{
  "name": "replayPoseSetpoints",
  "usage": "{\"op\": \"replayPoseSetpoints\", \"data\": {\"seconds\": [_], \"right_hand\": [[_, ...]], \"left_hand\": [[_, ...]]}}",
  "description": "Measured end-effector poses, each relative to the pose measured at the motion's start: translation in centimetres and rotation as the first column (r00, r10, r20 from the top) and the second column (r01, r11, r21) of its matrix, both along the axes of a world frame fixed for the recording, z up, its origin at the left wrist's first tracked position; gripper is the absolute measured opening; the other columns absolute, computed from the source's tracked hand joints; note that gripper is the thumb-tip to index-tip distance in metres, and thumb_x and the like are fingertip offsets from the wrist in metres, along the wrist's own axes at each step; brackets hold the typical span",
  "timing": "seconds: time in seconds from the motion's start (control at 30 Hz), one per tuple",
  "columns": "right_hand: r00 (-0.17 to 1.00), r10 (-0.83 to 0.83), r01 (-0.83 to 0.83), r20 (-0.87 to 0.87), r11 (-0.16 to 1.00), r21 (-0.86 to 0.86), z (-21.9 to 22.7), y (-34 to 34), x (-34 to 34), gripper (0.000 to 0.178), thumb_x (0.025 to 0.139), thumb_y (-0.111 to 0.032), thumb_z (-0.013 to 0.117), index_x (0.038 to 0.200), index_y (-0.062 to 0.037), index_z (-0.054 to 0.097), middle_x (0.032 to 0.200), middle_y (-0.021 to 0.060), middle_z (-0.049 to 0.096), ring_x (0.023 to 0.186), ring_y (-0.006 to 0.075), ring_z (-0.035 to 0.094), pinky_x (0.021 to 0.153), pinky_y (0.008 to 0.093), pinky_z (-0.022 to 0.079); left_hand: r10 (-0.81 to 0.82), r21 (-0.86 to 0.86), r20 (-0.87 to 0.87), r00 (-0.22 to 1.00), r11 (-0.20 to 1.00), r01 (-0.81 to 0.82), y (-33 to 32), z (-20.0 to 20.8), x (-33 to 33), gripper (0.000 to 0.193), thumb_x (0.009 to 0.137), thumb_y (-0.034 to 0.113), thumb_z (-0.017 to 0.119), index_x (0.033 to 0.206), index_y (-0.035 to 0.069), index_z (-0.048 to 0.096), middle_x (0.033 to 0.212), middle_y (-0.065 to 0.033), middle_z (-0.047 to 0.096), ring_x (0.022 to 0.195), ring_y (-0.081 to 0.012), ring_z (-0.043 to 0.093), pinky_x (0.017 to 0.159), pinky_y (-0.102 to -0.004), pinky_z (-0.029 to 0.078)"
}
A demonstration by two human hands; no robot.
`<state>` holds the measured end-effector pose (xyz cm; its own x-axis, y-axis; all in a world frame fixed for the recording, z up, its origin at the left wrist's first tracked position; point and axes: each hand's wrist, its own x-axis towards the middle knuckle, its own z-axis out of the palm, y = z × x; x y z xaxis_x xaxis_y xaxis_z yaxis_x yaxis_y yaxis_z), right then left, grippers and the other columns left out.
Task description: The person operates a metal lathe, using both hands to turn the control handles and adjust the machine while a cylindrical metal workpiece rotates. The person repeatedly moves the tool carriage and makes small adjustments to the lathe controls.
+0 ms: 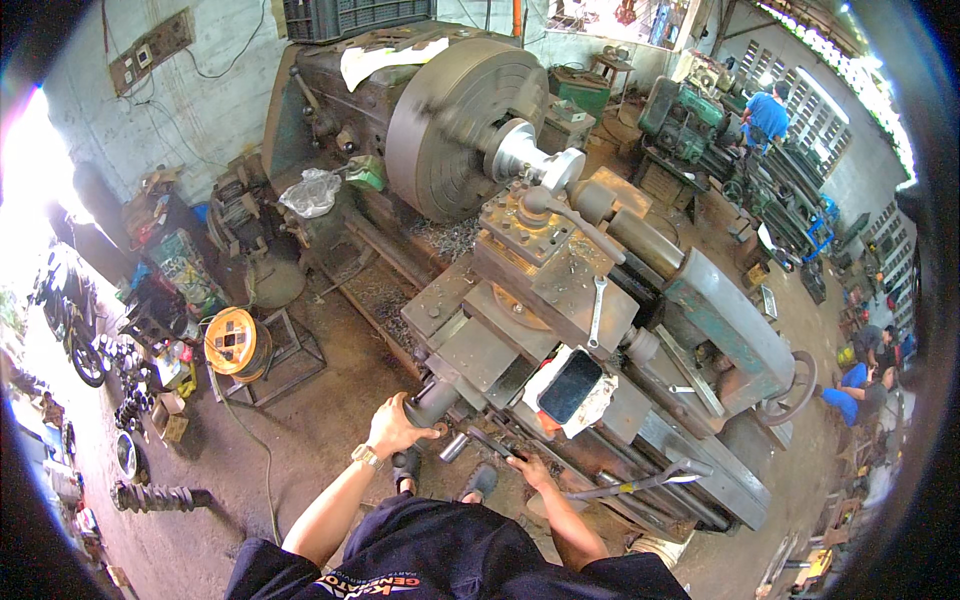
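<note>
My left hand (396, 426) curls round the dark cylindrical hub (432, 402) at the near end of a large lathe's cross slide, thumb stretched along it. My right hand (533, 470) closes on the end of a dark crank bar (492, 444); a shiny metal grip (455, 447) sticks out near its other end. Beyond them sits the tool post (530, 222), topped by a long clamping lever (580, 225). A bright turned metal workpiece (516, 152) stands out from the big round chuck (440, 135), whose face looks blurred. The fingertips of both hands are partly hidden.
A spanner (597, 312) lies on the slide. Nearer me, a phone (570, 384) rests on a white cloth (592, 412). A long lever (640, 484) reaches across at right. An orange cable reel (232, 342) stands on the left. Other people (766, 116) are farther back.
</note>
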<state>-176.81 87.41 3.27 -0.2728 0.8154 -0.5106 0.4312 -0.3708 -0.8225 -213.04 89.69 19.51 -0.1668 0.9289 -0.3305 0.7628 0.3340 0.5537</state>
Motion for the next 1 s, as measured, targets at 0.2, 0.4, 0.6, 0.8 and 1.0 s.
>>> {"op": "replayPoseSetpoints", "data": {"seconds": [0.2, 0.4, 0.6, 0.8, 1.0], "right_hand": [[0.999, 0.000, -0.001, -0.033, 1.000, -0.022, -0.3, -0.2, 0.3, 0.058, 0.089, -0.047, 0.069, 0.121, 0.0016, 0.068, 0.102, 0.0121, 0.073, 0.097, 0.0203, 0.063, 0.093, 0.0357, 0.047], [0.999, 0.017, -0.015, 0.035, 0.997, -0.074, -1.4, -0.1, 0.7, 0.057, 0.089, -0.044, 0.069, 0.123, 0.0019, 0.067, 0.106, 0.0135, 0.073, 0.100, 0.0205, 0.063, 0.094, 0.0353, 0.047], [0.999, -0.016, 0.018, -0.038, 0.999, 0.042, -1.9, -0.3, 0.7, 0.063, 0.083, -0.055, 0.073, 0.113, -0.0002, 0.072, 0.094, 0.0081, 0.071, 0.091, 0.0187, 0.062, 0.087, 0.0354, 0.047], [0.998, 0.065, -0.065, 0.004, 0.998, 0.014, -0.6, -0.3, 1.0, 0.062, 0.089, -0.045, 0.067, 0.127, 0.0042, 0.065, 0.119, 0.0199, 0.071, 0.111, 0.0268, 0.064, 0.099, 0.0371, 0.046], [0.998, 0.014, -0.013, -0.056, 1.000, 0.028, -2.3, -0.6, 1.3, 0.062, 0.088, -0.044, 0.068, 0.126, 0.0041, 0.065, 0.113, 0.0164, 0.072, 0.105, 0.0231, 0.063, 0.096, 0.0362, 0.046]], "left_hand": [[-0.001, 0.006, -0.011, 1.000, 1.000, 0.001, 0.0, -0.6, -0.1, 0.118, 0.055, 0.057, 0.092, 0.142, -0.006, 0.045, 0.133, -0.0272, 0.059, 0.125, -0.0392, 0.057, 0.108, -0.0439, 0.046], [-0.004, -0.002, -0.017, 1.000, 1.000, 0.004, 0.0, -0.7, -0.1, 0.118, 0.055, 0.058, 0.092, 0.143, -0.004, 0.045, 0.134, -0.0270, 0.058, 0.126, -0.0386, 0.057, 0.108, -0.0438, 0.046], [-0.003, -0.008, -0.014, 1.000, 1.000, 0.003, 0.0, -0.3, 0.0, 0.118, 0.055, 0.058, 0.092, 0.144, -0.004, 0.045, 0.134, -0.0268, 0.058, 0.126, -0.0385, 0.057, 0.109, -0.0437, 0.046], [-0.007, -0.059, -0.003, 1.000, 0.998, 0.007, 0.1, 0.2, 0.0, 0.121, 0.056, 0.060, 0.089, 0.145, -0.007, 0.042, 0.138, -0.0268, 0.056, 0.131, -0.0374, 0.054, 0.111, -0.0422, 0.044], [-0.002, -0.046, -0.015, 1.000, 0.999, 0.002, 0.0, 0.4, 0.1, 0.120, 0.056, 0.060, 0.090, 0.145, -0.006, 0.042, 0.134, -0.0269, 0.057, 0.128, -0.0377, 0.055, 0.109, -0.0429, 0.045]]}}
